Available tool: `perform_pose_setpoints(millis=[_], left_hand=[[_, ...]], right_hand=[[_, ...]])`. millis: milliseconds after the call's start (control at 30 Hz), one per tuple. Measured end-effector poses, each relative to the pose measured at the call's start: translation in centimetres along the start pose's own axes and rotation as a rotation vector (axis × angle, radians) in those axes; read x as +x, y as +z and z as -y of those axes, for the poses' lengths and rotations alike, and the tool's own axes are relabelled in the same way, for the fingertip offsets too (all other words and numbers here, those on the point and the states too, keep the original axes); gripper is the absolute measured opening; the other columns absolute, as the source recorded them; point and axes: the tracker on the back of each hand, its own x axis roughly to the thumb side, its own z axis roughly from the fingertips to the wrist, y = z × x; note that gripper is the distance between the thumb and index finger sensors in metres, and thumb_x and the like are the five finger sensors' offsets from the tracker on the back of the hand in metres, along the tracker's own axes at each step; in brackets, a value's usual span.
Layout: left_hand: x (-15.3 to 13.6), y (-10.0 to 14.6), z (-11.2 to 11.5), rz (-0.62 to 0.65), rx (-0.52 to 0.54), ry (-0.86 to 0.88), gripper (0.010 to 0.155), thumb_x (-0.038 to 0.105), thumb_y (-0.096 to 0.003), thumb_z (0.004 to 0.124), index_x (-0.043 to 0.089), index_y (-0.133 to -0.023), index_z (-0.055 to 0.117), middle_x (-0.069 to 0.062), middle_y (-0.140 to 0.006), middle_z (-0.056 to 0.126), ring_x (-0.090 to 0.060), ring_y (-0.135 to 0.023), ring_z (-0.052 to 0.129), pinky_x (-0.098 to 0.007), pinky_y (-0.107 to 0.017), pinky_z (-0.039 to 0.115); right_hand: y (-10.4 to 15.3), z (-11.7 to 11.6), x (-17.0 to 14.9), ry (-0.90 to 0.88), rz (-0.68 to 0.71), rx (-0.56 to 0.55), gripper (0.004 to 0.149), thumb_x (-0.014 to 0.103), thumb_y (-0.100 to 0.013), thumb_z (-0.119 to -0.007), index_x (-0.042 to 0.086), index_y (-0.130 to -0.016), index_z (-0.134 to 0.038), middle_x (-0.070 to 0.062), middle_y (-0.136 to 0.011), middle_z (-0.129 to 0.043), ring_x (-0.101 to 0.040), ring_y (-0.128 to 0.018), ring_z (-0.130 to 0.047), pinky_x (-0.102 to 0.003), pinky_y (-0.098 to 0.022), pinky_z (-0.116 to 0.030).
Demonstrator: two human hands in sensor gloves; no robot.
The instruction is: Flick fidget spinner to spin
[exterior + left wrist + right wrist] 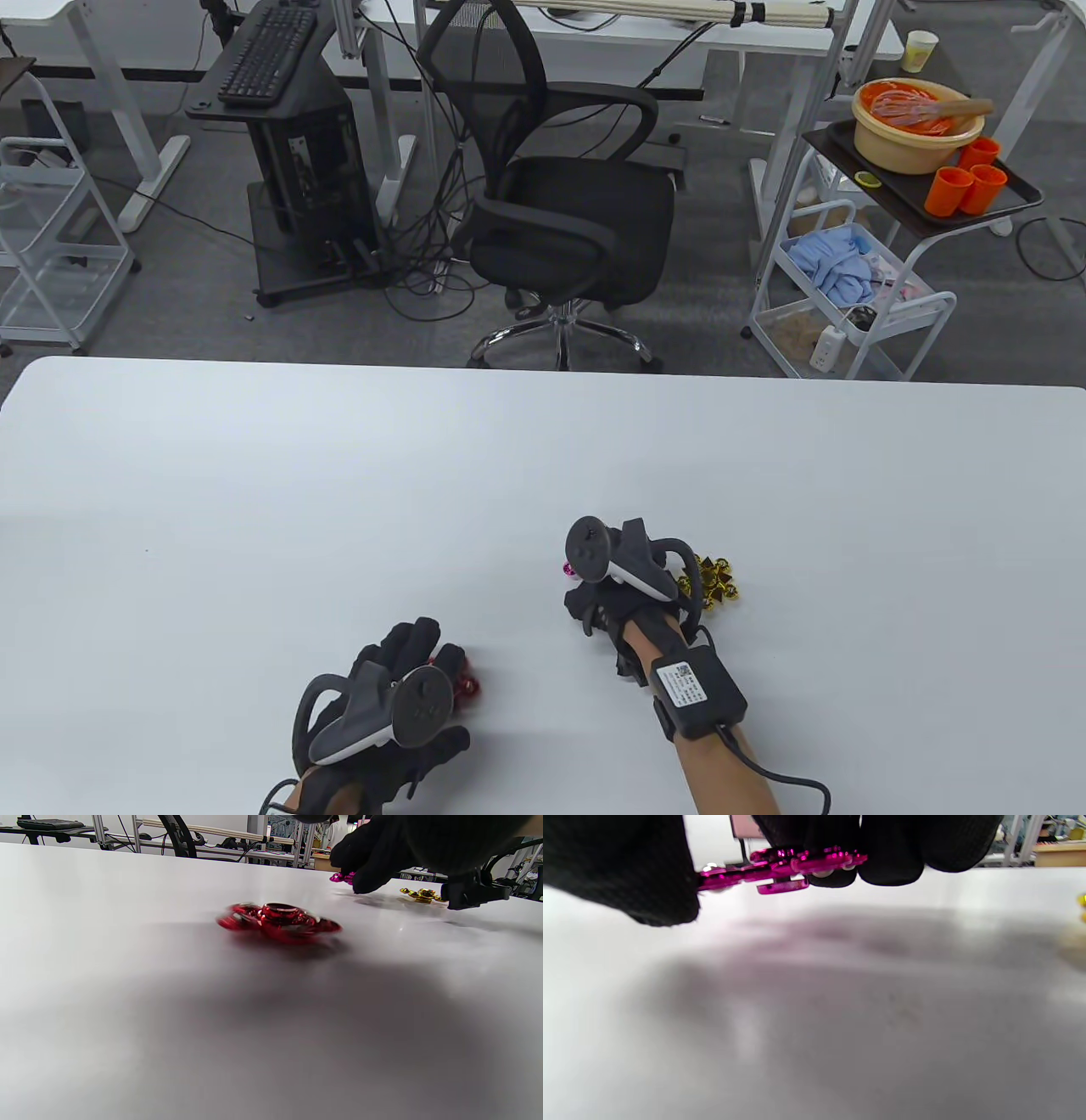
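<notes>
A red fidget spinner lies flat on the white table and looks motion-blurred. In the table view it peeks out just right of my left hand, whose fingers stretch forward beside it; no left finger touches it in the left wrist view. My right hand grips a magenta spinner and holds it a little above the table, with fingers over it and the thumb at its left end. A sliver of it shows in the table view.
A gold spinner lies on the table just right of my right hand, and shows in the left wrist view. Beyond the table's far edge stand an office chair and a cart.
</notes>
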Motion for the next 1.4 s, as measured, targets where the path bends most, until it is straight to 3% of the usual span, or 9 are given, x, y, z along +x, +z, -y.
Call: perform_pose_setpoints(millis=[100, 233, 367, 533, 733, 1133, 1233, 1400], left_hand=[[0.0, -0.1, 0.0, -0.003, 0.005, 0.008, 0.082, 0.065, -0.0376, 0.069, 0.025, -0.101, 0.036, -0.012, -0.114, 0.016, -0.039, -0.108, 0.029, -0.063, -0.076, 0.038], [0.1, -0.2, 0.1, -0.006, 0.001, -0.003, 0.081, 0.064, -0.0378, 0.069, 0.025, -0.101, 0.036, -0.012, -0.114, 0.016, -0.039, -0.108, 0.029, -0.063, -0.076, 0.038], [0.2, -0.1, 0.1, -0.011, 0.006, -0.011, 0.081, 0.064, -0.038, 0.069, 0.025, -0.101, 0.036, -0.012, -0.114, 0.016, -0.039, -0.108, 0.03, -0.063, -0.076, 0.039], [0.2, -0.3, 0.3, -0.015, -0.001, -0.019, 0.081, 0.064, -0.0381, 0.069, 0.025, -0.101, 0.036, -0.012, -0.114, 0.016, -0.039, -0.107, 0.031, -0.062, -0.076, 0.04], [0.3, -0.3, 0.3, -0.011, 0.005, -0.022, 0.08, 0.064, -0.0382, 0.069, 0.026, -0.101, 0.036, -0.012, -0.114, 0.016, -0.039, -0.107, 0.031, -0.062, -0.076, 0.039], [1.2, -0.2, 0.6, 0.029, -0.002, -0.04, 0.08, 0.064, -0.0383, 0.069, 0.026, -0.101, 0.036, -0.013, -0.114, 0.016, -0.039, -0.107, 0.03, -0.063, -0.076, 0.039], [1.8, -0.1, 0.8, 0.05, -0.002, -0.056, 0.081, 0.064, -0.0382, 0.068, 0.026, -0.101, 0.035, -0.013, -0.114, 0.016, -0.039, -0.107, 0.03, -0.063, -0.076, 0.039], [3.7, 0.5, 1.2, 0.151, 0.008, -0.069, 0.079, 0.064, -0.0384, 0.068, 0.028, -0.101, 0.036, -0.013, -0.114, 0.016, -0.039, -0.107, 0.029, -0.063, -0.076, 0.038]], right_hand=[[2.7, 1.3, 0.6, -0.058, 0.091, -0.058, 0.088, 0.048, -0.036, -0.092, 0.008, -0.099, -0.046, -0.021, -0.099, -0.061, -0.054, -0.083, -0.064, -0.067, -0.064, -0.059], [6.6, 1.6, 1.8, -0.098, 0.206, -0.055, 0.088, 0.048, -0.037, -0.092, 0.008, -0.099, -0.046, -0.02, -0.1, -0.061, -0.054, -0.083, -0.064, -0.067, -0.064, -0.059], [10.4, 0.5, 3.7, -0.103, 0.316, -0.007, 0.088, 0.048, -0.037, -0.092, 0.008, -0.099, -0.045, -0.02, -0.1, -0.061, -0.055, -0.084, -0.064, -0.067, -0.064, -0.059], [13.2, -1.9, 6.1, -0.032, 0.432, 0.087, 0.088, 0.048, -0.037, -0.092, 0.008, -0.099, -0.045, -0.02, -0.1, -0.061, -0.054, -0.084, -0.064, -0.067, -0.064, -0.059], [14.0, -3.8, 8.5, 0.055, 0.551, 0.164, 0.087, 0.049, -0.037, -0.091, 0.008, -0.1, -0.045, -0.02, -0.101, -0.06, -0.054, -0.085, -0.064, -0.066, -0.065, -0.059], [13.9, -5.3, 8.6, 0.077, 0.564, 0.232, 0.085, 0.046, -0.042, -0.083, 0.013, -0.101, -0.032, -0.016, -0.107, -0.044, -0.05, -0.095, -0.047, -0.064, -0.069, -0.05], [14.0, -5.1, 8.2, 0.096, 0.558, 0.219, 0.09, 0.052, -0.04, -0.082, 0.013, -0.102, -0.029, -0.017, -0.109, -0.04, -0.053, -0.096, -0.045, -0.067, -0.07, -0.046], [14.7, -2.8, 6.7, 0.078, 0.525, 0.141, 0.089, 0.054, -0.041, -0.08, 0.014, -0.102, -0.03, -0.016, -0.11, -0.039, -0.054, -0.097, -0.044, -0.068, -0.07, -0.045]])
